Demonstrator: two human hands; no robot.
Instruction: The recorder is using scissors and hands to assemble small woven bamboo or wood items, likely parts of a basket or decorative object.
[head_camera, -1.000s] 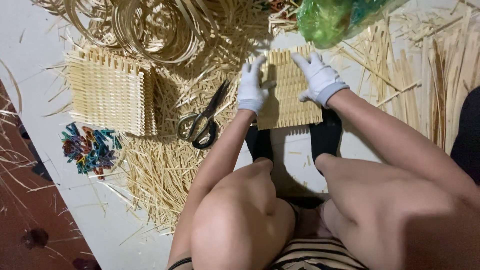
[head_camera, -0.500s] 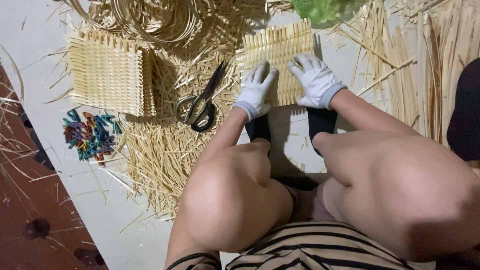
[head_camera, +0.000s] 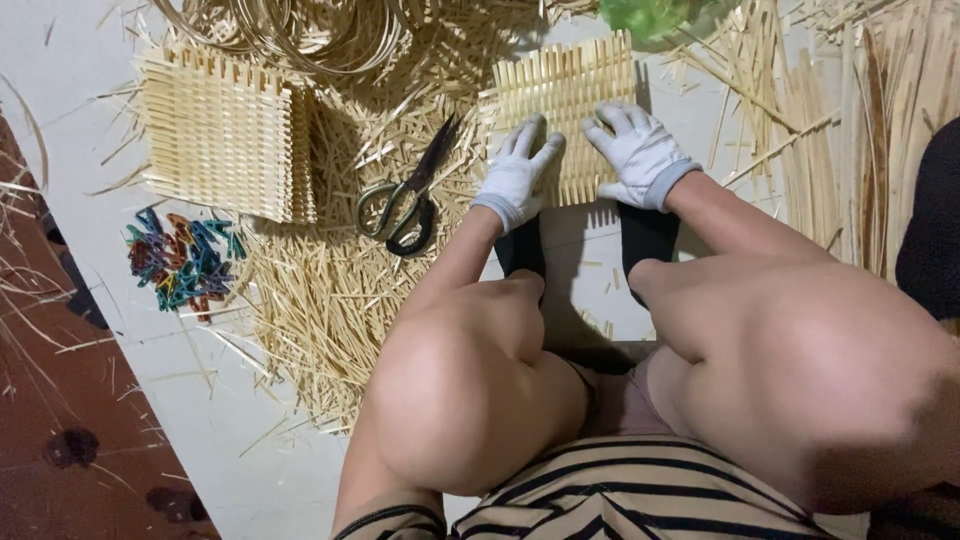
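A small woven straw mat (head_camera: 565, 90) lies flat on the white floor in front of my knees. Both my hands wear white gloves. My left hand (head_camera: 518, 172) rests fingers spread on the mat's lower left corner. My right hand (head_camera: 640, 152) presses palm down on its lower right edge. Neither hand grips anything. Black-handled scissors (head_camera: 405, 200) lie shut on loose straw just left of my left hand.
A stack of finished woven mats (head_camera: 225, 135) sits at the upper left. Coloured clips (head_camera: 180, 260) are heaped on the floor below it. Coils of thin cane (head_camera: 300, 30) lie at the top, a green bag (head_camera: 650, 15) at top centre, long straw bundles (head_camera: 850, 130) on the right.
The view has shifted down, so the mat and my hands sit higher in frame. My hands have slid from the mat's sides to its lower edge.
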